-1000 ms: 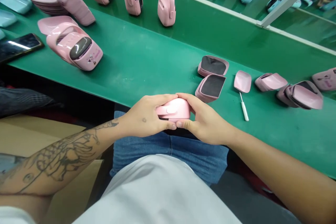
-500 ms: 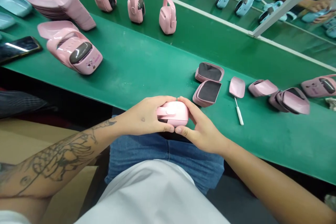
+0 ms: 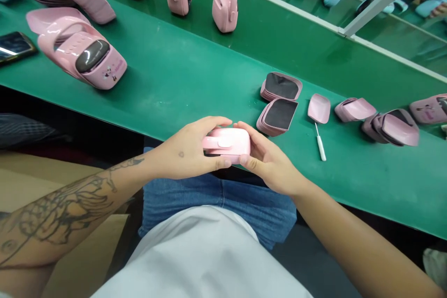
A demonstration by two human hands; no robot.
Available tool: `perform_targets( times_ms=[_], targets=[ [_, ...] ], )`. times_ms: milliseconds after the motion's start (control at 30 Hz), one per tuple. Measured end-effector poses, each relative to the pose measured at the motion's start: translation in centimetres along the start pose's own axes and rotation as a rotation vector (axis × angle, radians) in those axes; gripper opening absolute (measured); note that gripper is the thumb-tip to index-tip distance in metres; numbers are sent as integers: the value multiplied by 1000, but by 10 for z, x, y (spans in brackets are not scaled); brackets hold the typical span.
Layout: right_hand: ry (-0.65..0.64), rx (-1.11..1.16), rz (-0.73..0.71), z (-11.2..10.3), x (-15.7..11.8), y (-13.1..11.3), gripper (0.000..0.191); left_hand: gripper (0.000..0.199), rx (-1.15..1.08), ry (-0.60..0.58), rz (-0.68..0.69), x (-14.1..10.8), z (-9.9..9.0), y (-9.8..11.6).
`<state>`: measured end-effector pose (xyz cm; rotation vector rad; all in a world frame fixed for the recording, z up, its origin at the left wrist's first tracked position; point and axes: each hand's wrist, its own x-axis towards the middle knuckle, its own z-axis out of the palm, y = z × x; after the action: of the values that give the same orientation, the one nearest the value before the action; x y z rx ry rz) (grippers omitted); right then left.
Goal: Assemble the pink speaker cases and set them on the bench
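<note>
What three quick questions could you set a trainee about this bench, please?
1. True or false: the left hand and right hand both hold the pink plastic case.
2. Is the tattooed forearm the left or the right?
3. How many dark-lined stacks of pink shells lie just left of the white-handled tool?

Key: 1 true; 2 left; 3 two.

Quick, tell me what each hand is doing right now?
Left hand: closed, holding a pink plastic case by one end.
Right hand: closed, holding the other end of the same pink plastic case.
</note>
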<state>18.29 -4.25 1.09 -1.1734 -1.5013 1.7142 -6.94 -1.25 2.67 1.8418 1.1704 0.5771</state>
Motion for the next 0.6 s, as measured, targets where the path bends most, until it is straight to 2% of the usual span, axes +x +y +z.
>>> perform_targets(
  times_ms=[133, 300, 433, 500, 600],
  targets=[
    [-85, -18, 58, -5, 6, -21, 79, 62, -116, -99, -48, 8, -4, 7],
    [-159, -289, 185, -18, 26, -48, 66, 59, -254, -199, -149, 26, -10, 13],
    [-214, -358, 311, -16, 39, -59, 61, 52, -228, -197, -93, 30, -12, 14],
    [-213, -352, 267, -12, 40, -61, 61, 50, -212, -204, -67, 27, -13, 14],
    [-140, -333, 126, -5, 33, -58, 64, 57, -208, -224, -49, 21, -13, 15]
  ],
)
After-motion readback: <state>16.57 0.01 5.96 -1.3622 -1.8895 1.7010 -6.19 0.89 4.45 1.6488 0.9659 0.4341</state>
